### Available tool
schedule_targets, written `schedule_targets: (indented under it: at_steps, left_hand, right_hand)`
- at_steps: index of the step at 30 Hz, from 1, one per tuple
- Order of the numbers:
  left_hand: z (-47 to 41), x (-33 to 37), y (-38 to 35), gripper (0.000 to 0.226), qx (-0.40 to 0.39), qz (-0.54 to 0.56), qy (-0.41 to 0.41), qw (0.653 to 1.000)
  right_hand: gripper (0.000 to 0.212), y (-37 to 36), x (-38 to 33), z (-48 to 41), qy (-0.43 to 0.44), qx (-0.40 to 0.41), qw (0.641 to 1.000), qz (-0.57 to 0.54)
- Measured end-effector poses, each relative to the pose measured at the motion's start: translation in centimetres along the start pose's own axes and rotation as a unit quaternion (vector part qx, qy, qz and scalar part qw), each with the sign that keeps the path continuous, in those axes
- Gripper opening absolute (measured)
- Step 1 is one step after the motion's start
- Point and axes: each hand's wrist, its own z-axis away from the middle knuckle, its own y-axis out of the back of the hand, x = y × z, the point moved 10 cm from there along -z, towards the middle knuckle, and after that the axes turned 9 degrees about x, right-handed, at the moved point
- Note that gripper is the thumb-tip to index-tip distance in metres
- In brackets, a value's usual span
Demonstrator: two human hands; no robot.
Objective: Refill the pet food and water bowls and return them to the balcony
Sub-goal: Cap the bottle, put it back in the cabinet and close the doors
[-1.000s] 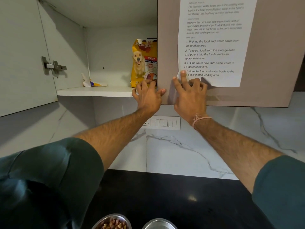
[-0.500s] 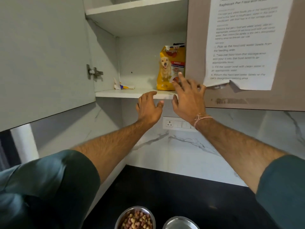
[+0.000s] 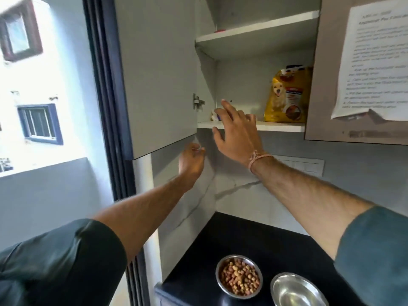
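Note:
A steel bowl full of brown kibble point(image 3: 239, 276) sits on the black counter point(image 3: 276, 241) near its front edge. Beside it on the right stands an empty steel bowl point(image 3: 297, 291). A yellow pet food bag point(image 3: 287, 94) stands upright on the lower shelf of the open wall cabinet. My right hand point(image 3: 235, 131) is raised in front of that shelf's edge, fingers spread, holding nothing. My left hand point(image 3: 191, 161) is lower, under the bottom edge of the open cabinet door point(image 3: 159, 74), fingers loosely curled with nothing in them.
A printed task sheet point(image 3: 375, 62) is taped to the shut cabinet door on the right. A dark door frame point(image 3: 106, 107) at the left leads to the bright balcony. A white switch panel point(image 3: 300, 165) is on the marble wall. Small items lie at the shelf's back.
Both hands have left the bag and the right-hand door and moved left; my left hand has dropped below the open door. The view has swung left, showing the balcony opening.

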Motion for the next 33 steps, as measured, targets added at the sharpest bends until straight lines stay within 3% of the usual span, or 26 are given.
schedule_targets:
  at_steps: [2,5,9,14,17,19,27,33]
  left_hand:
    - [0.3,-1.8,2.2,0.025,-0.016,0.066,0.074,0.995]
    - [1.7,-4.6,5.0,0.029,-0.047,0.201,0.199,0.958]
    - [3.3,-5.8,9.9,0.032,-0.019,0.284,0.266,0.921]
    - [2.8,-3.3,14.2,0.049,-0.014,0.369,0.263,0.891]
    - [3.6,-1.5,15.2,0.028,-0.044,0.36,0.262,0.894]
    - [4.2,-0.9,15.5,0.026,-0.059,0.352,0.272,0.894]
    - [6.8,1.2,11.7,0.024,-0.111,0.333,0.28,0.893]
    - [8.6,2.8,5.3,0.018,-0.189,0.335,0.268,0.883]
  right_hand:
    - [0.049,0.7,-3.4,-0.4,0.012,0.006,0.999,-0.036]
    - [0.05,2.0,-8.7,-0.8,0.039,0.021,0.996,-0.079]
    - [0.055,4.1,-15.1,-1.3,0.093,0.047,0.986,-0.131]
    - [0.053,4.7,-19.7,-1.6,0.127,0.014,0.983,-0.129]
    - [0.043,4.4,-20.6,-1.6,0.122,-0.02,0.985,-0.121]
    - [0.039,4.4,-20.4,-1.5,0.104,-0.031,0.988,-0.108]
    - [0.042,6.2,-16.0,-0.4,0.027,-0.016,0.995,-0.09]
    - [0.06,8.2,-9.4,0.2,-0.013,0.01,0.999,-0.046]
